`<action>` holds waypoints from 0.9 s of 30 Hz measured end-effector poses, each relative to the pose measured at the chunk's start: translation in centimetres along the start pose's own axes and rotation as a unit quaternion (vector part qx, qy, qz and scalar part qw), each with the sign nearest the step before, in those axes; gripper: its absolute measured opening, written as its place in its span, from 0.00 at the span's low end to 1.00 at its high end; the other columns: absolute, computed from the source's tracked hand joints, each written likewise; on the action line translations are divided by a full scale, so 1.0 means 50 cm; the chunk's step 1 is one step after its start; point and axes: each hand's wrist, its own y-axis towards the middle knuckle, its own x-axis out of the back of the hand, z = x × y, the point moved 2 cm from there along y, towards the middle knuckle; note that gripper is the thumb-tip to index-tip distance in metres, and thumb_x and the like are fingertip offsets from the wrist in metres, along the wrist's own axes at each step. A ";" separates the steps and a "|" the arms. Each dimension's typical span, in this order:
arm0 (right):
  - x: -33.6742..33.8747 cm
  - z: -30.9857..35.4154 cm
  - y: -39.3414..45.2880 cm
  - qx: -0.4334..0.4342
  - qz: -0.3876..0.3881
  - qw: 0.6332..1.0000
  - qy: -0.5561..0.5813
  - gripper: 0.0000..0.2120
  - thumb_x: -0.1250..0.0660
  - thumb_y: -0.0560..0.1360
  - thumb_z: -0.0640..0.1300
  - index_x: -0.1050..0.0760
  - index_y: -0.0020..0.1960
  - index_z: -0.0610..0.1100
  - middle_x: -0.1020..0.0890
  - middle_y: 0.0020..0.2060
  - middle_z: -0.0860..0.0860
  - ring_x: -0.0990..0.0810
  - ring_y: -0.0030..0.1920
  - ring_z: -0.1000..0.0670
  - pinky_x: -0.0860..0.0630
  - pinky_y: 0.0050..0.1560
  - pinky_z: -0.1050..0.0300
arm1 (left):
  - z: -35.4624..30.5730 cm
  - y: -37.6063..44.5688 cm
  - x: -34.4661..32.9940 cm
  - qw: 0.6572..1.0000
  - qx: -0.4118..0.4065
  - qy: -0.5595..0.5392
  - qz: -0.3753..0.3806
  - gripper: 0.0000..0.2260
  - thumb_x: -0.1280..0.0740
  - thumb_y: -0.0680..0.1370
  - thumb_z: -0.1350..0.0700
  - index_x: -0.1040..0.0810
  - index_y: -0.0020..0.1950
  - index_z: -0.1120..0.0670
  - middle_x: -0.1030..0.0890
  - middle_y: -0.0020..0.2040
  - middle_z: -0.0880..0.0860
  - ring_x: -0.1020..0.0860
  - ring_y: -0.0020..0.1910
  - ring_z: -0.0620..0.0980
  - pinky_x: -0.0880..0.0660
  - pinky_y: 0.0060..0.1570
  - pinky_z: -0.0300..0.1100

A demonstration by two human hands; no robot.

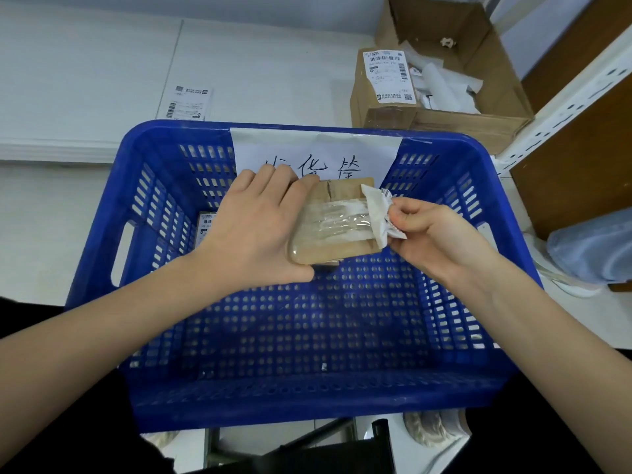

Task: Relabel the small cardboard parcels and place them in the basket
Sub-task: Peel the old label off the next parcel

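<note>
Small cardboard parcel (328, 227) gripped along its left edge by left hand (254, 227), held above blue basket (102, 206). Crumpled white label (378, 213), half peeled off parcel's right end, pinched in right hand (431, 234) fingers (402, 215). Second labelled parcel (205, 227) in basket, left of left hand.

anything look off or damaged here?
Nothing damaged. The old label is half peeled and crumpled, pinched by the right hand, while the left hand holds the parcel over the blue basket. A loose label lies on the table behind.
</note>
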 end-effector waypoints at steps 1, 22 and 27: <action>0.002 -0.001 0.000 -0.003 0.006 1.000 0.017 0.08 0.43 0.76 0.32 0.25 0.43 0.36 0.20 0.38 0.47 0.22 0.41 0.51 0.23 0.46 0.61 | 0.001 0.000 0.001 1.000 0.000 -0.001 -0.001 0.41 0.40 0.58 0.37 0.26 0.63 0.63 0.24 0.48 0.58 0.25 0.44 0.58 0.36 0.45 0.48; -0.010 0.009 -0.016 0.028 0.007 0.983 -0.181 0.09 0.37 0.78 0.37 0.21 0.51 0.34 0.20 0.42 0.43 0.24 0.38 0.52 0.26 0.35 0.64 | -0.022 -0.007 -0.016 0.999 0.011 0.023 0.030 0.42 0.37 0.56 0.39 0.26 0.62 0.64 0.25 0.46 0.58 0.26 0.43 0.58 0.31 0.44 0.49; -0.014 0.008 -0.014 0.080 -0.081 0.946 -0.304 0.03 0.33 0.76 0.41 0.21 0.49 0.43 0.16 0.41 0.48 0.21 0.37 0.54 0.23 0.37 0.66 | -0.024 -0.010 -0.009 0.999 0.019 0.023 0.029 0.41 0.42 0.58 0.37 0.26 0.62 0.63 0.25 0.46 0.58 0.26 0.42 0.58 0.34 0.43 0.49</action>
